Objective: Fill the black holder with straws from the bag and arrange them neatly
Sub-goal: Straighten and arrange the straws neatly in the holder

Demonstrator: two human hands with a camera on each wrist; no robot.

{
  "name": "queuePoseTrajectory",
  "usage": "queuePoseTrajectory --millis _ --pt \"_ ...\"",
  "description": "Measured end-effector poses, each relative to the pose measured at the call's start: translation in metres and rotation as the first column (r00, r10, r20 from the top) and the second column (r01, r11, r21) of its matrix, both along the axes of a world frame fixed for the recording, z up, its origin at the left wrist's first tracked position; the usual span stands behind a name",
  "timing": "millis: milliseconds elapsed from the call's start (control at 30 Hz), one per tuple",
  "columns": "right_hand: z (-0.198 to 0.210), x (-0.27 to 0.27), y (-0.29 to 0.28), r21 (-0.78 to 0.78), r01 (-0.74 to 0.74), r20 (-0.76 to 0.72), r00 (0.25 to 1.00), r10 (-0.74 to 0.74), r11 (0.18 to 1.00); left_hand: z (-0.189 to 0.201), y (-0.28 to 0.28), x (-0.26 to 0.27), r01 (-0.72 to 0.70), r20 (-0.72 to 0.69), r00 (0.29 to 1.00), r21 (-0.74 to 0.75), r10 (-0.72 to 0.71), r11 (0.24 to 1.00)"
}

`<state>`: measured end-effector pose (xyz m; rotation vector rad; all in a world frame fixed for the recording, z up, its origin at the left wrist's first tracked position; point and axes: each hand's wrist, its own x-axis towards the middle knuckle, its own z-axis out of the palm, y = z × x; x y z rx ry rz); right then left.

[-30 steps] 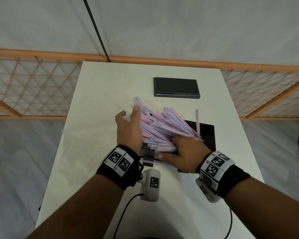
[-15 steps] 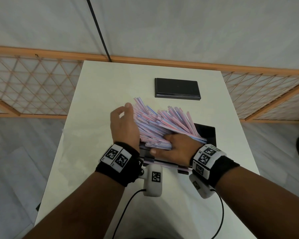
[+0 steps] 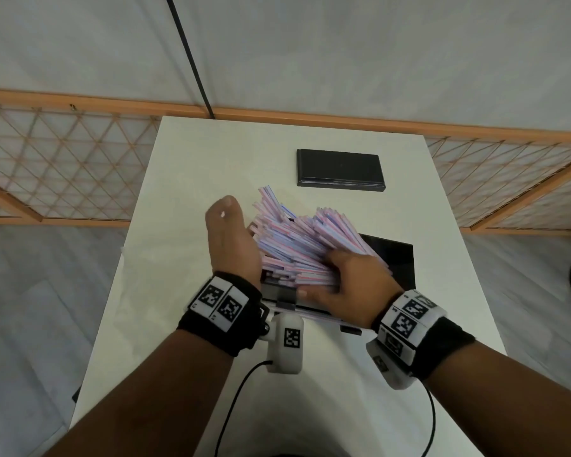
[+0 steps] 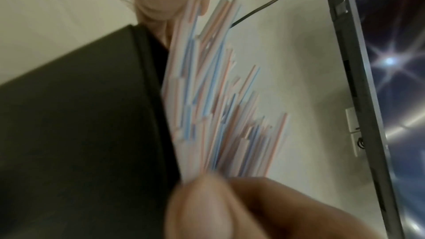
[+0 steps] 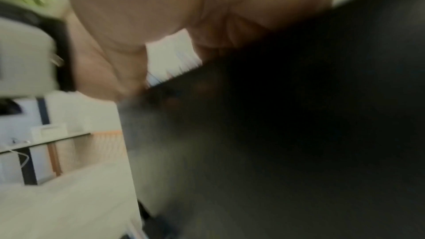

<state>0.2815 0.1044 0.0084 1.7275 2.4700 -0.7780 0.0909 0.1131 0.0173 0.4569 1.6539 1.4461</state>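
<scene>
straws: a thick bundle of pink, blue and white straws [image 3: 297, 249] stands in the black holder [image 3: 393, 258], fanned and leaning away toward the far left, ends uneven; in the left wrist view the straws [image 4: 214, 97] rise beside the holder's dark wall [image 4: 80, 115].
black holder: near the middle of the white desk [image 3: 185, 179], toward the person's edge, its right part still showing dark and bare.
left hand: the left hand [image 3: 231, 242] is edge-on against the left flank of the bundle, grip spread, fingers straight and pressing.
right hand: the right hand [image 3: 350, 285] lies on the near right of the bundle, grip curled over the straws; the right wrist view is blurred.
other: a flat black lid [image 3: 340, 171] lies farther back on the desk, well apart.
</scene>
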Motion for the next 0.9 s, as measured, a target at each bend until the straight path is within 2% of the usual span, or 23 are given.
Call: queuePoseTrajectory --millis 67,133,167,267,367,433,500,567,667,800,900 --pt "0.004 0.006 -0.008 0.133 0.006 -0.069 0.998 0.003 0.991 0.0 0.004 -0.003 -0.048 0.118 0.992 -0.01 0.049 0.999" --pt "0.003 0.014 -0.016 0.269 -0.007 -0.101 0.994 0.036 0.963 0.003 0.003 -0.001 -0.026 0.09 0.996 -0.033 0.029 0.999" --pt "0.001 0.016 -0.018 0.271 -0.021 -0.086 0.995 0.046 0.962 0.002 0.003 0.0 -0.02 0.073 0.997 -0.042 0.023 0.999" --pt "-0.007 0.015 -0.02 0.117 -0.072 -0.001 0.997 0.073 0.99 -0.003 0.001 0.009 -0.01 0.056 0.998 -0.054 0.013 0.998" --pt "-0.01 0.008 -0.017 0.082 -0.128 0.015 0.992 0.127 0.988 -0.002 -0.002 0.015 0.007 0.024 1.0 -0.046 -0.006 0.999" --pt "-0.009 0.006 -0.013 0.028 -0.096 0.014 0.995 0.096 0.995 -0.002 -0.002 0.016 0.04 -0.019 0.999 -0.047 -0.041 0.998" --pt "-0.007 0.007 -0.01 -0.02 -0.034 0.107 0.994 0.036 0.999 -0.003 -0.003 0.015 0.074 -0.077 0.994 -0.051 -0.078 0.996" --pt "-0.006 0.003 -0.008 -0.054 -0.037 0.164 0.985 0.046 0.998 -0.004 -0.003 0.014 0.079 -0.104 0.991 -0.05 -0.084 0.996" --pt "-0.004 -0.007 -0.001 -0.12 -0.084 0.091 0.991 0.095 0.989 -0.007 -0.005 0.015 0.098 -0.105 0.989 -0.031 -0.101 0.995" --pt "0.004 -0.009 0.006 -0.183 -0.083 0.106 0.989 0.104 0.98 0.0 -0.007 0.016 0.025 -0.019 0.999 -0.008 -0.026 1.0" --pt "0.016 -0.012 0.006 -0.271 -0.104 0.055 0.991 0.123 0.957 0.002 -0.009 0.014 -0.003 -0.096 0.995 0.026 0.006 1.0"
